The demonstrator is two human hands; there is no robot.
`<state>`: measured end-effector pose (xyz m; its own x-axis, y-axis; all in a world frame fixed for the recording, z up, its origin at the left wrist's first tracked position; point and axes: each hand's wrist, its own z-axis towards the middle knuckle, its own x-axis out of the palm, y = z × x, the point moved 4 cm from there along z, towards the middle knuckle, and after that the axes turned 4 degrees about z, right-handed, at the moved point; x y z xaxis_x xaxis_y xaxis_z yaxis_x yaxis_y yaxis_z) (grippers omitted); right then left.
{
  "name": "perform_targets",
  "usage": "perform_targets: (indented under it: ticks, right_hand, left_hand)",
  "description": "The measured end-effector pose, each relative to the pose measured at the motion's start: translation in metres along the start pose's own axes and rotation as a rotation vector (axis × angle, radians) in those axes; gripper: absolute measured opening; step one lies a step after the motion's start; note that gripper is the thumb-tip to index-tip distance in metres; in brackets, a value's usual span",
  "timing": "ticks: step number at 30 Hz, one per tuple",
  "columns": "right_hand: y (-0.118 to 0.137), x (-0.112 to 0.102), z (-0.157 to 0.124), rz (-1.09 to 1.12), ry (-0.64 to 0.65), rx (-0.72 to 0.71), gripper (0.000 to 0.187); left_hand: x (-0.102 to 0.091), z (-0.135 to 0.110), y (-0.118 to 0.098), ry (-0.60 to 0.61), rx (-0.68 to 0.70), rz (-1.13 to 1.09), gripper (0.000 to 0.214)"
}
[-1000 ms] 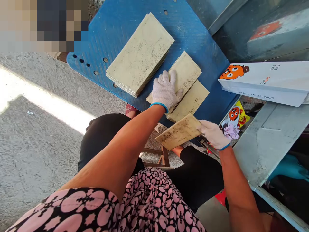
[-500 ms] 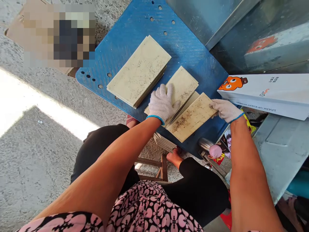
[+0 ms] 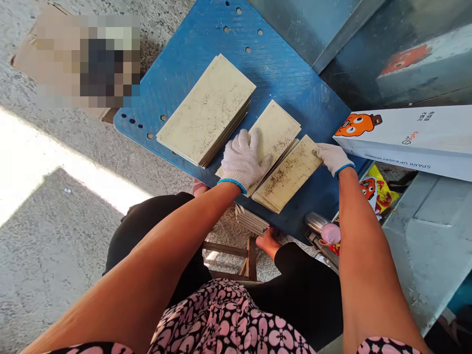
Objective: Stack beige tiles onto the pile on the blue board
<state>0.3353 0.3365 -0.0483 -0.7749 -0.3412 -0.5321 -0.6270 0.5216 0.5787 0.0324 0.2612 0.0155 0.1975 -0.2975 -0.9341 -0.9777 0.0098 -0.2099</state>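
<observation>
My left hand (image 3: 243, 157), in a white knit glove with a blue cuff, lies spread on a stack of cream rectangular panels (image 3: 277, 129). Beside it, my right hand (image 3: 332, 155), gloved alike, pinches the far right end of a cream panel (image 3: 289, 174) with dark specks. That panel lies along the right side of the middle stack, and the edge of another shows beneath its near end. A taller stack of similar panels (image 3: 210, 108) stands to the left, touched by neither hand. All rest on a blue board (image 3: 291, 78) with holes.
At the right lies a white printed box (image 3: 413, 137) against metal sheeting. A steel cup with a pink lid (image 3: 330, 233) sits by the board's near right edge. More panels (image 3: 252, 221) are stacked below the board, near a wooden stool (image 3: 250, 258). A cardboard piece (image 3: 25, 59) lies on the floor.
My right hand has moved slightly left, bringing the speckled panel closer against the middle stack. The gap between them has narrowed. My left hand stays spread on the stack.
</observation>
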Motion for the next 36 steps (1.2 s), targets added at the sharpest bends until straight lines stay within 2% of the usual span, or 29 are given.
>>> perform_targets:
  ticks: [3,6,8,10,13,17,20,24,28,32,36]
  right_hand:
    - [0.011,-0.001,0.000,-0.301,-0.029,-0.157,0.029]
    - [0.030,0.003,-0.010,-0.489,-0.163,-0.220,0.031]
    - [0.041,0.010,-0.023,-0.510,-0.320,-0.170,0.037]
    - [0.046,0.020,-0.039,-0.458,-0.475,-0.059,0.051]
    - [0.044,0.045,-0.063,-0.330,-0.569,0.097,0.075]
    - [0.039,0.076,-0.078,-0.280,-0.564,0.176,0.101]
    - [0.043,0.082,-0.075,-0.331,-0.570,0.199,0.111]
    - [0.062,0.071,-0.060,-0.495,-0.537,0.142,0.098]
    - [0.072,0.059,-0.043,-0.521,-0.398,0.143,0.086]
    - [0.075,0.059,-0.038,-0.516,-0.333,0.185,0.072]
    - [0.078,0.064,-0.040,-0.516,-0.331,0.131,0.059]
  left_hand:
    - [0.000,0.000,0.000,0.012,0.000,-0.002,0.080]
    - [0.000,0.001,0.000,0.010,-0.006,-0.010,0.081]
    - [0.000,0.001,0.000,0.004,-0.005,-0.013,0.081]
    - [0.000,0.001,0.000,0.005,-0.002,-0.013,0.081]
    - [-0.001,0.001,0.000,0.023,-0.006,-0.009,0.081]
    - [-0.002,0.000,-0.001,0.044,-0.009,-0.014,0.081]
    - [-0.002,0.000,-0.002,0.029,-0.007,-0.023,0.081]
    - [-0.002,0.000,-0.001,0.016,-0.014,-0.040,0.080]
    - [-0.002,0.001,-0.001,0.025,-0.008,-0.056,0.082]
    - [-0.001,0.001,0.000,0.042,-0.004,-0.062,0.083]
    - [0.001,0.001,0.000,0.038,0.011,-0.087,0.083]
